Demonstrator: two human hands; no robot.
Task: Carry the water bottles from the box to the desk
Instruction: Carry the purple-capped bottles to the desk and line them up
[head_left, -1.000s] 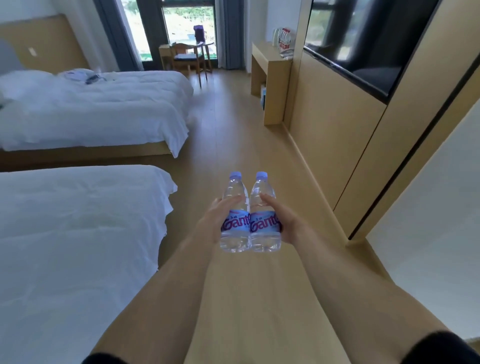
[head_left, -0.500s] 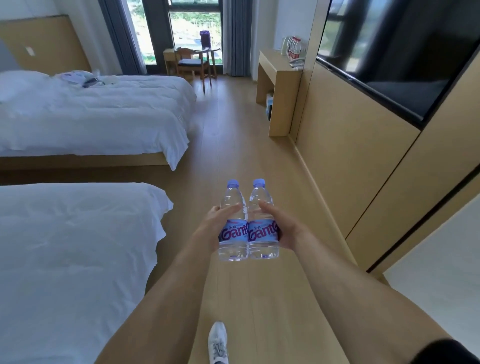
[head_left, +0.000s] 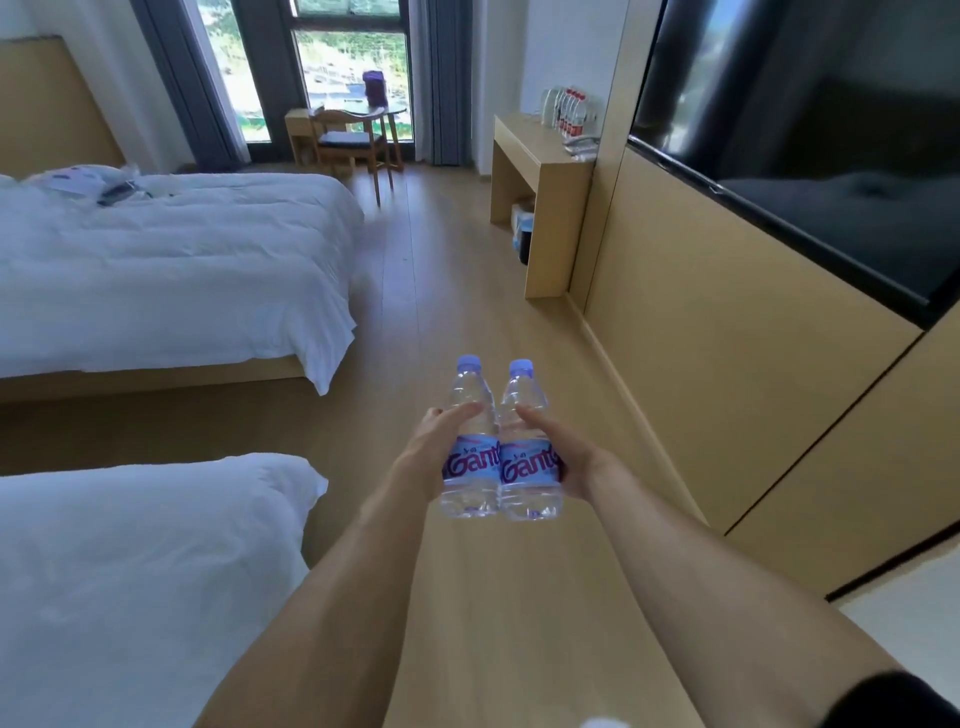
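Observation:
Two clear water bottles with pale blue caps and blue labels are held upright side by side over the wooden floor. My left hand (head_left: 431, 452) grips the left bottle (head_left: 470, 441) and my right hand (head_left: 566, 457) grips the right bottle (head_left: 530, 447). The two bottles touch each other. Ahead on the right stands the wooden desk (head_left: 524, 150) against the wall, with several red-labelled bottles (head_left: 571, 111) on its far end. No box is in view.
Two white beds (head_left: 171, 260) fill the left side, leaving a wooden aisle between them and the right wall panel with a dark screen (head_left: 831, 156). A chair and small table (head_left: 353, 140) stand by the window. Items sit under the desk (head_left: 522, 239).
I have walked forward along the aisle; the desk and far bed are nearer. Both hands keep the same hold on the bottles.

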